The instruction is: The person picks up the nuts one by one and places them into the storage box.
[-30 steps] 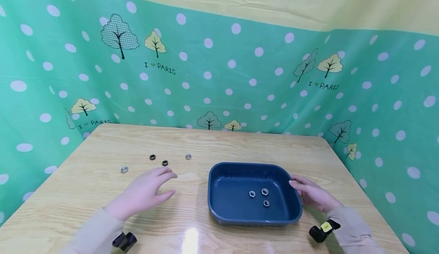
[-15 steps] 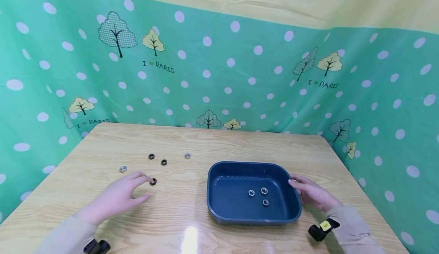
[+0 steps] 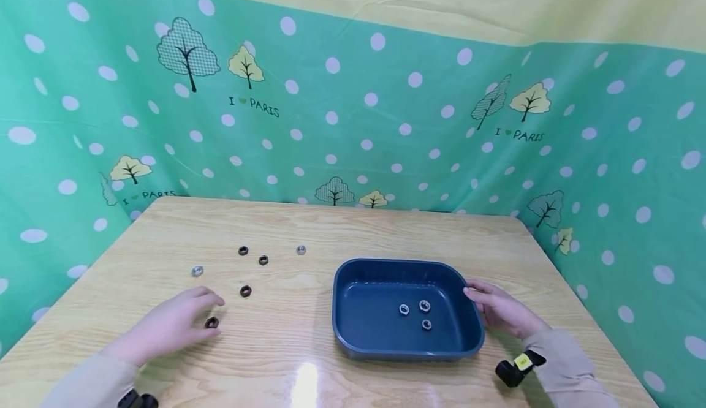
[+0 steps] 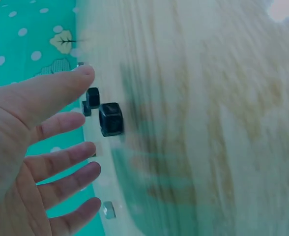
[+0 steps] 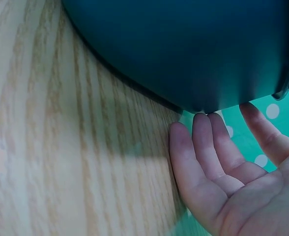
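Observation:
My left hand [image 3: 171, 325] hovers low over the left of the table, thumb and fingers spread apart. A dark hex nut [image 3: 212, 322] lies in the gap between its thumb and fingertips; in the left wrist view a dark nut [image 4: 111, 119] stands just beyond them. Another dark nut [image 3: 245, 291] is a little farther away. My right hand [image 3: 504, 313] holds the right side of a dark blue tray [image 3: 408, 355], thumb at the rim and fingertips against the outer wall [image 5: 193, 73]. Inside the tray are three silvery nuts [image 3: 424, 306].
Farther back lie two more dark nuts [image 3: 263, 260] and two silver nuts, one at left [image 3: 197, 271] and one toward the middle [image 3: 301, 250]. A green dotted cloth [image 3: 353, 120] hangs behind and beside the wooden table [image 3: 386, 230].
My left hand has moved left and toward me, drawing back from the farther nuts. Two dark nuts formerly hidden by it now show. The right hand stays at the tray.

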A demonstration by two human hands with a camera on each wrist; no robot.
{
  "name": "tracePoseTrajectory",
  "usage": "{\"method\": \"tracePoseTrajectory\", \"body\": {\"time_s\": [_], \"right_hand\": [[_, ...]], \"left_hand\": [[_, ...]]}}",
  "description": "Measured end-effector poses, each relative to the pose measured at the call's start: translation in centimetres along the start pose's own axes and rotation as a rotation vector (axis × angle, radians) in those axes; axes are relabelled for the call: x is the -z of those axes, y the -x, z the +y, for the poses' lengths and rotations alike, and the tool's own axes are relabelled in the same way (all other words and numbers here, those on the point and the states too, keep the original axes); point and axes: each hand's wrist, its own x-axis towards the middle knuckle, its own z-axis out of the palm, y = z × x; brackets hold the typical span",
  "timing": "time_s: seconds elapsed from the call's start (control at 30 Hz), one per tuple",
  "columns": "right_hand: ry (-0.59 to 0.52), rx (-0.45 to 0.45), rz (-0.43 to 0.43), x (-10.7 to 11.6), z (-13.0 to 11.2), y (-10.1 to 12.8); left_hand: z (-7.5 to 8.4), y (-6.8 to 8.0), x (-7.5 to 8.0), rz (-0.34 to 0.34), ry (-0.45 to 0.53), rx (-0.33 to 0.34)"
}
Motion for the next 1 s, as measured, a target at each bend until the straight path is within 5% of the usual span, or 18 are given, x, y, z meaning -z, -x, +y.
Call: {"method": "tracePoseTrajectory", "body": {"time_s": [0.5, 1.0], "right_hand": [[-0.032, 0.016, -0.028, 0.0, 0.1, 0.1], [-0.034, 0.015, -0.023, 0.1, 0.3, 0.1]], "left_hand": [[-0.9, 0.1, -0.7, -0.072, -0.031, -0.015], [-1.6, 0.0, -0.9, -0.06, -0.027, -0.085]]}}
